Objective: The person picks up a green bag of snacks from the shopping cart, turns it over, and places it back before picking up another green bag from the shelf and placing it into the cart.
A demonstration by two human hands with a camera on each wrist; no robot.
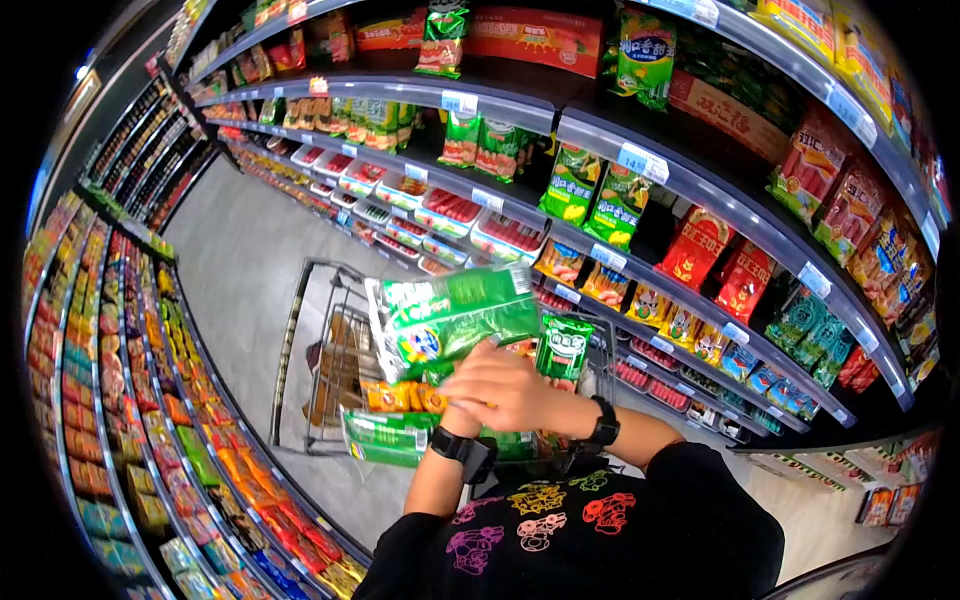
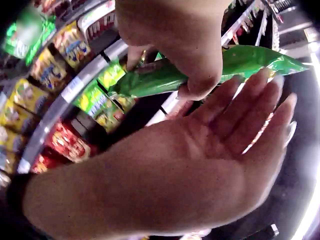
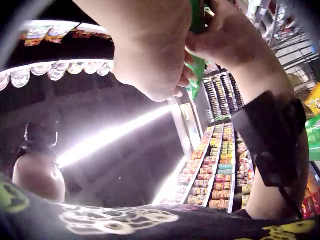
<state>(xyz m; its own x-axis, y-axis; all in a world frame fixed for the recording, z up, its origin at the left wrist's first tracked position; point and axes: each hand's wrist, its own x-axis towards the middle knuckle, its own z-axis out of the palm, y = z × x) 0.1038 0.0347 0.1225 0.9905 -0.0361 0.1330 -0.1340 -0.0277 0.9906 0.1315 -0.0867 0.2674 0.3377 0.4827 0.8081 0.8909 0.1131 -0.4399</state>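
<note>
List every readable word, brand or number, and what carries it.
"润口香甜王": green shelf bag
"双汇": red carton, following lettering unclear
"14": price tag, decimals unclear
Too small or blurred: the held green package, other price tags and remaining lettering.

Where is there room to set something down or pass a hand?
Grey floor lies bare between the left-side snack packets and the shopping cart. A dark shelf gap parts green pouches from red pouches. The cart looks crowded with yellow packets and green packs, below the held green bag.
</note>
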